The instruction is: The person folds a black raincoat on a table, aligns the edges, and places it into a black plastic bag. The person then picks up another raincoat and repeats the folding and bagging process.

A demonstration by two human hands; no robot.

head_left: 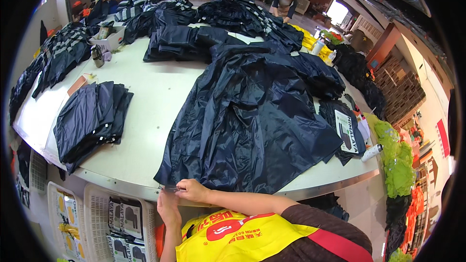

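Observation:
A large dark navy garment (242,126) of shiny, thin fabric lies spread and wrinkled across the table in front of me. Its near left corner hangs at the table's front edge, close to both hands. My right hand (193,190) reaches across from the right, fingers closed. My left hand (168,208) is raised just below it, fingertips pinched together. Between the fingertips is a small, thin greyish thing, too small and blurred to name. Whether the fingers also grip the garment's hem is hidden.
On the pale table (141,106) lie a folded dark stack (92,121) at left and another dark pile (187,43) behind. A bottle (372,152) lies at the right edge. White baskets (92,218) of packages stand below left. Two people are across the table.

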